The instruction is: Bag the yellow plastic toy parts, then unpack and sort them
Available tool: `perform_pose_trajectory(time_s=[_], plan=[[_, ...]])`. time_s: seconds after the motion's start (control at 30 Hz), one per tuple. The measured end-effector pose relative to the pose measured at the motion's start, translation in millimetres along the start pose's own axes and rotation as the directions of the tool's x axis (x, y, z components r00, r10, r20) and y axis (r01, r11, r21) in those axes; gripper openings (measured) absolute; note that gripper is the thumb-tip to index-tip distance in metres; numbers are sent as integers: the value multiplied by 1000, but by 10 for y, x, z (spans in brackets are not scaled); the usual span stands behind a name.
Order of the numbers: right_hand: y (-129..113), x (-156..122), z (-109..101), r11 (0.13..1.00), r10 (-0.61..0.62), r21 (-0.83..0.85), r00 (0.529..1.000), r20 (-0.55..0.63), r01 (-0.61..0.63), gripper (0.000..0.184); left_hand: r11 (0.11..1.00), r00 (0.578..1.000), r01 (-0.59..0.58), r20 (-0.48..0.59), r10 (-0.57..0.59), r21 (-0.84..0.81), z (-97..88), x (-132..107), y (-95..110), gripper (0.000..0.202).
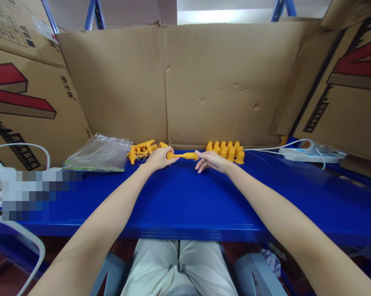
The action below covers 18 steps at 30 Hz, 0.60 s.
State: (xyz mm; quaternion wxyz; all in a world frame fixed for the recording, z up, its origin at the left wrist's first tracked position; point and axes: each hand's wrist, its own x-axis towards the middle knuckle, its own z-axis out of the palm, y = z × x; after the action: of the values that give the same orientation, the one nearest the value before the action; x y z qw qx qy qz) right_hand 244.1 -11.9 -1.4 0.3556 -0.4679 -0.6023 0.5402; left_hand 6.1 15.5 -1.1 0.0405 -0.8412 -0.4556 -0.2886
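Observation:
My left hand (159, 158) is closed round one end of a yellow plastic rod-shaped part (183, 156) that lies across the blue table (185, 205). My right hand (210, 160) pinches the rod's other end with its fingers curled. Just left of my left hand lies a heap of yellow plastic pieces (141, 150). Behind my right hand stands a cluster of several small yellow caps (226, 150), upright in rows.
A pile of clear plastic bags (99, 153) lies at the left. Cardboard walls (203, 82) enclose the back and sides. A white power strip (308, 155) with cables sits at the right. White cables (19, 148) lie at the far left.

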Motion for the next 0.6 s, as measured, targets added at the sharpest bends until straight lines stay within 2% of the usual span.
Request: perform_pose_trajectory(time_s=[0.23,0.6], plan=[[-21,4,58,998,63,0,997,-53,-63,42,999,1000,5,8,-5,33,-6,-4,17,27],[2,41,46,997,77,-1,994,-82,-77,47,1000,1000,4,14,-4,31,1,2,5,28]])
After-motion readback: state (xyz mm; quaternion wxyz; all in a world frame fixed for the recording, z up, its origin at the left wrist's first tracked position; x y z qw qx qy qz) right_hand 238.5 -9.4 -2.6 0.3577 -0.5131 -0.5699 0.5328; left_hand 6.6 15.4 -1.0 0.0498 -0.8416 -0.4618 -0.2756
